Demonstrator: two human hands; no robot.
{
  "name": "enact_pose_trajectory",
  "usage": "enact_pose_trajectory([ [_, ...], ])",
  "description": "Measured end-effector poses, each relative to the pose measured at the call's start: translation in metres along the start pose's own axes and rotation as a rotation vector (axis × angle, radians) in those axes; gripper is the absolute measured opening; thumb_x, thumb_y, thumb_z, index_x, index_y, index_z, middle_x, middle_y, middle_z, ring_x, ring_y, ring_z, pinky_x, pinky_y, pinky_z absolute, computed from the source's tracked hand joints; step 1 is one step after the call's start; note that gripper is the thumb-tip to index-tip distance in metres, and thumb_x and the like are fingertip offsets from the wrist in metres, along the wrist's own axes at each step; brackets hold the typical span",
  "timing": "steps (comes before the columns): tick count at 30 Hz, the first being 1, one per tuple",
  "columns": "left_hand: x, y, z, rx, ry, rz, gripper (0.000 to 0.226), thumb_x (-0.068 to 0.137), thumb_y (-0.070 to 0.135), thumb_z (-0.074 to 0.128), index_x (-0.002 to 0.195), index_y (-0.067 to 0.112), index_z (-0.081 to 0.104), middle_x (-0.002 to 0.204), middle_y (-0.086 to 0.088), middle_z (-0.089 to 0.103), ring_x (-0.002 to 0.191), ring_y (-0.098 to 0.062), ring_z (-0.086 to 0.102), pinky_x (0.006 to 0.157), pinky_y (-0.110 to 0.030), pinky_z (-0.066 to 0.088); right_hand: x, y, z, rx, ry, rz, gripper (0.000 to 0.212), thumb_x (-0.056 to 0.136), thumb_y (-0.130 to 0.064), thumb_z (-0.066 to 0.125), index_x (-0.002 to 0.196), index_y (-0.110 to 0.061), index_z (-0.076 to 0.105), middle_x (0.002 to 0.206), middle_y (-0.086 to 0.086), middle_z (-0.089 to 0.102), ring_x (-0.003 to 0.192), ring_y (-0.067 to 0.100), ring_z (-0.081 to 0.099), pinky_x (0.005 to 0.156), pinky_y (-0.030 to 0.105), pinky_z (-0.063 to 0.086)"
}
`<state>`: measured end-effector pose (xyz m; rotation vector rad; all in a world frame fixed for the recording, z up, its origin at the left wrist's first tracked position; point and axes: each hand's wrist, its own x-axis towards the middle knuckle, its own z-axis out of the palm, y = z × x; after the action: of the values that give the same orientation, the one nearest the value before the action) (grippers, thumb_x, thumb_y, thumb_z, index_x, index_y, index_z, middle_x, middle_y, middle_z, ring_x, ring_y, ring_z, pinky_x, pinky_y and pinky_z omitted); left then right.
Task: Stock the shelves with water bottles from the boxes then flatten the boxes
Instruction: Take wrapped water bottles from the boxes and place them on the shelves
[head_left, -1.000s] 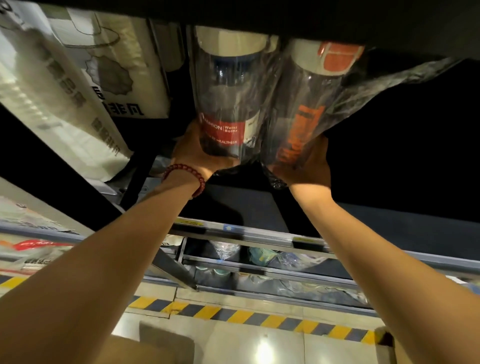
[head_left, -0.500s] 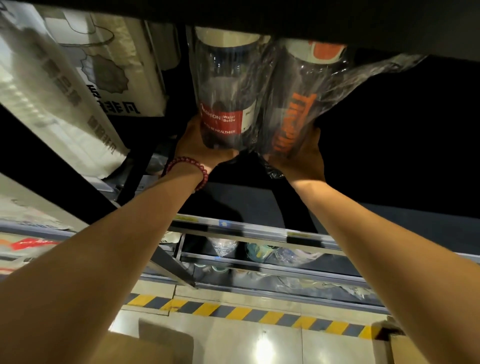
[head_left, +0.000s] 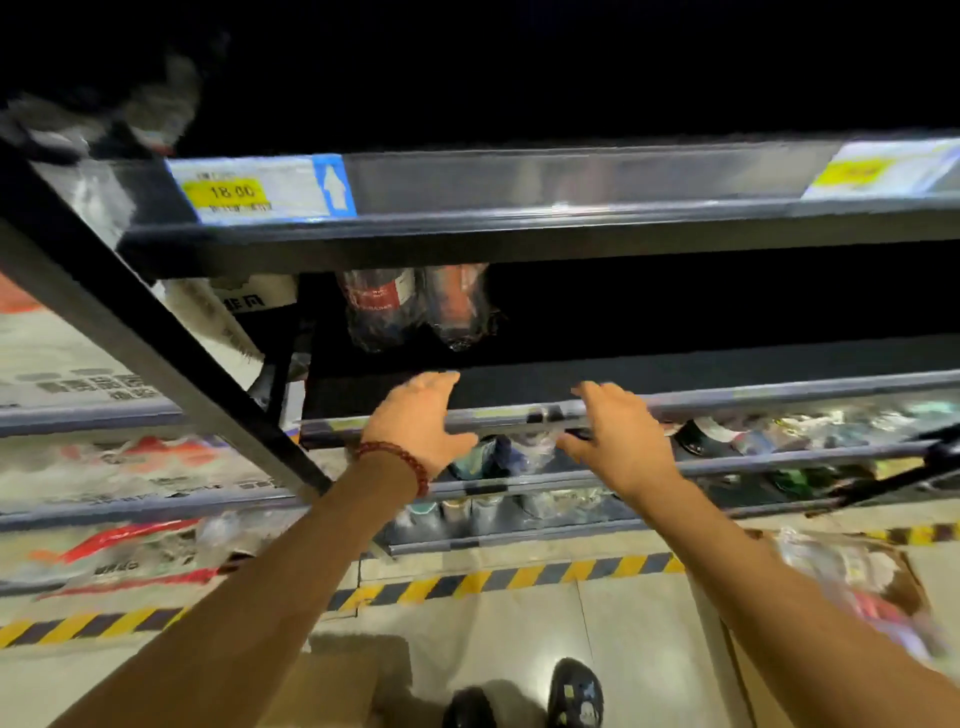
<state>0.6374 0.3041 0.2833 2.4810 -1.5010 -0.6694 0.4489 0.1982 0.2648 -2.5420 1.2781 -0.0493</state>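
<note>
1. While our left hand (head_left: 415, 415) and right hand (head_left: 618, 441) hang before the front edge of the dark shelf (head_left: 675, 374), fingers spread loosely and holding nothing, the two wrapped water bottles (head_left: 415, 306) stand well back on that shelf, near its left end, side by side and touching.
2. Our fingertips (head_left: 441, 378) reach just to the shelf's front edge, apart from the bottles, which sit beyond and above them.
3. Half a second ago we gripped both bottles from below, one in each hand; now both are released and our hands have drawn back.
4. A price label (head_left: 228, 192) marks the rail of the shelf above.
5. A cardboard box (head_left: 857, 582) with wrapped goods sits on the floor at right, blurred.
</note>
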Motion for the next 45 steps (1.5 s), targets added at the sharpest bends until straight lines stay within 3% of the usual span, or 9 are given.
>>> enact_pose_trajectory([
  [7,-0.063,0.113,0.053,0.402,-0.071,0.444,0.071,0.089,0.045,0.056,0.148,0.022,0.022,0.152,-0.004,0.028,0.139,-0.023,0.027,0.112,-0.037,0.025,-0.144,0.068,-0.016,-0.198,0.006,0.194,0.053,0.082,-0.044,0.065,0.123,-0.014,0.051,0.116,0.008,0.055,0.106,0.03,0.052,0.079,0.038,0.047],
  [11,-0.097,0.173,0.09,0.479,-0.115,0.631,0.067,0.089,0.043,0.055,0.145,0.022,0.025,0.148,-0.002,0.032,0.138,-0.021,0.025,0.113,-0.038,0.023,-0.223,0.11,-0.004,-0.203,0.043,0.382,0.062,0.043,-0.04,0.091,0.093,-0.012,0.067,0.085,0.006,0.064,0.072,0.029,0.062,0.051,0.035,0.05],
  [19,-0.148,0.287,0.178,0.527,-0.24,0.903,0.07,0.091,0.048,0.049,0.148,0.022,0.017,0.154,0.0,0.021,0.142,-0.021,0.016,0.114,-0.038,0.015,-0.345,0.185,-0.005,-0.119,0.143,0.715,0.056,0.037,-0.036,0.092,0.081,-0.013,0.066,0.078,0.006,0.063,0.067,0.028,0.061,0.051,0.032,0.048],
  [32,-0.172,0.408,0.268,0.609,-0.409,1.079,0.071,0.092,0.051,0.045,0.15,0.024,0.017,0.157,0.0,0.018,0.145,-0.019,0.014,0.116,-0.036,0.018,-0.434,0.271,0.008,0.043,0.138,1.027,0.057,0.039,-0.035,0.09,0.086,-0.012,0.067,0.083,0.006,0.066,0.072,0.029,0.064,0.052,0.035,0.052],
  [34,-0.166,0.42,0.275,0.606,-0.422,1.073,0.074,0.084,0.052,0.057,0.146,0.022,0.031,0.152,-0.001,0.031,0.141,-0.021,0.028,0.112,-0.039,0.028,-0.434,0.284,0.012,0.054,0.122,1.048,0.057,0.041,-0.035,0.09,0.087,-0.012,0.068,0.084,0.007,0.067,0.072,0.029,0.064,0.052,0.036,0.052],
  [36,-0.154,0.433,0.282,0.603,-0.414,1.078,0.078,0.06,0.051,0.081,0.126,0.015,0.06,0.129,-0.008,0.059,0.118,-0.026,0.057,0.094,-0.042,0.049,-0.431,0.297,0.015,0.076,0.108,1.079,0.055,0.044,-0.035,0.089,0.089,-0.012,0.069,0.085,0.006,0.067,0.074,0.028,0.065,0.053,0.035,0.052],
  [38,-0.133,0.446,0.296,0.588,-0.401,1.107,0.075,0.046,0.047,0.088,0.109,0.01,0.07,0.109,-0.011,0.069,0.1,-0.029,0.067,0.081,-0.044,0.056,-0.424,0.313,0.017,0.109,0.115,1.115,0.051,0.049,-0.034,0.088,0.092,-0.013,0.068,0.088,0.006,0.068,0.076,0.028,0.065,0.055,0.035,0.053],
  [42,-0.092,0.491,0.311,0.576,-0.477,1.12,0.057,0.081,0.047,0.064,0.128,0.019,0.049,0.129,-0.001,0.053,0.119,-0.022,0.049,0.098,-0.036,0.042,-0.402,0.356,0.02,0.172,0.104,1.2,0.054,0.048,-0.032,0.088,0.093,-0.012,0.068,0.088,0.007,0.068,0.075,0.029,0.065,0.056,0.034,0.053],
  [45,-0.053,0.521,0.332,0.551,-0.505,1.104,0.056,0.083,0.048,0.059,0.131,0.024,0.044,0.132,0.003,0.05,0.122,-0.018,0.046,0.1,-0.033,0.04,-0.383,0.394,0.024,0.235,0.049,1.259,0.054,0.049,-0.031,0.088,0.095,-0.011,0.068,0.088,0.008,0.068,0.077,0.03,0.065,0.057,0.035,0.053],
])
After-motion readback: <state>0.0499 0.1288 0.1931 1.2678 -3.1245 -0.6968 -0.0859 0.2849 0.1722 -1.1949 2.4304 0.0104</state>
